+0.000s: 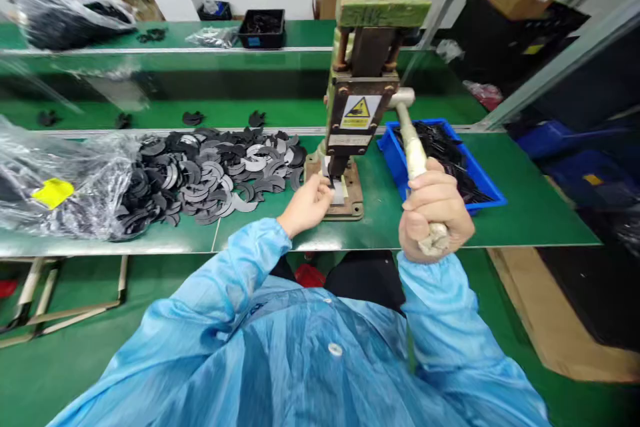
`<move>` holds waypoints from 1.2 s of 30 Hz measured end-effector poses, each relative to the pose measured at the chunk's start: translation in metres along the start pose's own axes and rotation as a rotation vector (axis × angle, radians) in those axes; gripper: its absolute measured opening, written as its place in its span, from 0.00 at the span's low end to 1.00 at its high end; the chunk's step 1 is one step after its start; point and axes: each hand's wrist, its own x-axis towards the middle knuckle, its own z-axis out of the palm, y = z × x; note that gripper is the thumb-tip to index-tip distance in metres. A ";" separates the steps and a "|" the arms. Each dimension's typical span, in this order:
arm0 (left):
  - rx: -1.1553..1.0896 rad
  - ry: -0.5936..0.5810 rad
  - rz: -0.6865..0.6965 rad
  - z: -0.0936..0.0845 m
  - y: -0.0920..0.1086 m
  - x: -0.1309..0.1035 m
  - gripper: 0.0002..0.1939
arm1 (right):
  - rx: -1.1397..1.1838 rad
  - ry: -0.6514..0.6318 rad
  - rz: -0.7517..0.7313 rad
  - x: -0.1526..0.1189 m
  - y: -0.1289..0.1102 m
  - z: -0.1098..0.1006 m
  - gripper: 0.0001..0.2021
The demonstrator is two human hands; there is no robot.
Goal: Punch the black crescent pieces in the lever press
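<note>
My right hand (436, 212) is wrapped round the lever handle (413, 144) of a green bench press (357, 73), which carries a yellow warning label. At the base of the press, my left hand (311, 201) is closed in a pinch beside the ram (339, 167). Whatever its fingertips hold is too small and too hidden to name. Under the ram lies a pale metal plate (340, 195) on the brown press base (356, 195). To the left of the press is a heap of dark crescent-shaped pieces (215, 170), spread over the green table.
A blue bin (477, 177) of dark parts stands right of the press. On the left lies a clear plastic bag (75, 180) with a yellow label. Several small dark pieces (193, 118) sit on the strip behind. A black bin (261, 28) stands on the back shelf.
</note>
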 end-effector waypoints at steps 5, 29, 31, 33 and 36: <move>0.408 0.136 0.179 -0.049 -0.021 -0.055 0.11 | 0.004 0.038 -0.015 0.002 0.001 0.003 0.18; 0.244 0.035 -0.232 -0.164 -0.036 0.010 0.17 | 0.026 0.053 -0.044 0.001 0.004 0.006 0.17; 0.086 -0.002 -0.243 -0.139 -0.030 0.015 0.17 | 0.021 0.044 -0.044 0.001 0.003 0.005 0.17; -0.027 -0.036 -0.239 -0.111 -0.023 0.023 0.17 | 0.021 0.027 -0.043 0.001 0.003 0.005 0.16; -0.141 -0.047 -0.218 -0.076 -0.017 0.037 0.13 | 0.021 0.009 -0.045 0.000 0.002 0.003 0.16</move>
